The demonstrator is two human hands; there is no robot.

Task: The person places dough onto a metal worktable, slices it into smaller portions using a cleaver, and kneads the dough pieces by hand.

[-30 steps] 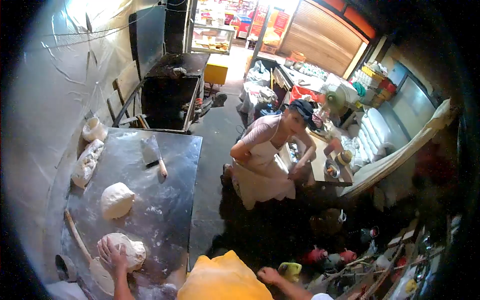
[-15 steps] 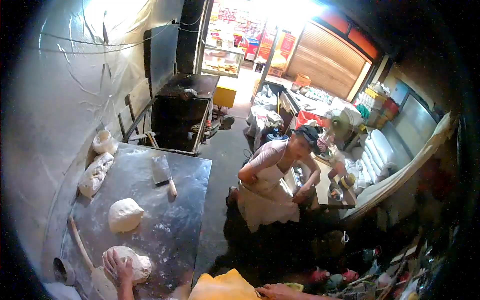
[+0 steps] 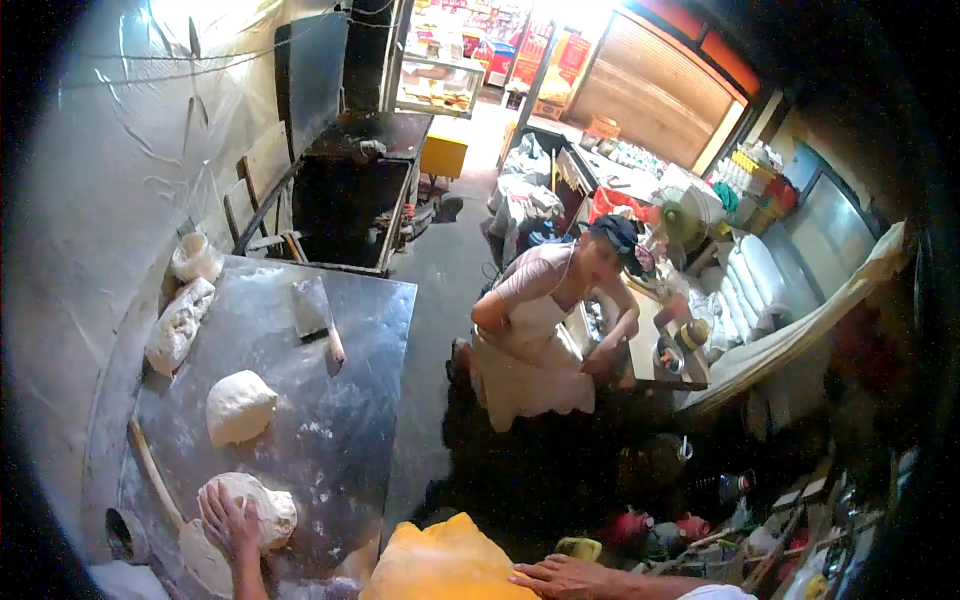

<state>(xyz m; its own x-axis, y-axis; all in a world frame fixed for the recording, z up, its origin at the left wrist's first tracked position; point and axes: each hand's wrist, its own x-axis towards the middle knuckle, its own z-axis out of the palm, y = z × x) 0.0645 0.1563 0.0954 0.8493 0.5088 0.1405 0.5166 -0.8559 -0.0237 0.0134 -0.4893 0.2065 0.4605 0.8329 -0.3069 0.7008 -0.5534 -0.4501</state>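
My left hand (image 3: 232, 520) rests with spread fingers on a lump of dough (image 3: 268, 513) at the near left of the metal table. A second dough lump (image 3: 241, 408) sits beyond it. My right hand (image 3: 562, 577) lies flat, its fingers reaching the edge of a yellow-orange surface (image 3: 440, 562) at the bottom centre; I cannot tell whether that is cloth or clothing. Left of the near dough lies a wooden rolling pin or paddle (image 3: 155, 478). A wide-bladed scraper with a wooden handle (image 3: 314, 308) lies farther up the table.
The metal table (image 3: 360, 340) has flour smears. A person (image 3: 545, 330) in a cap and apron bends beside a small table (image 3: 650, 355). A floury bag (image 3: 180, 328) lies along the left edge. Bottles and sticks (image 3: 770, 540) clutter the lower right.
My right hand has come from beside the yellow-orange surface onto its edge, fingers now extended. The view has tilted and shifted slightly. My left hand stays on the dough.
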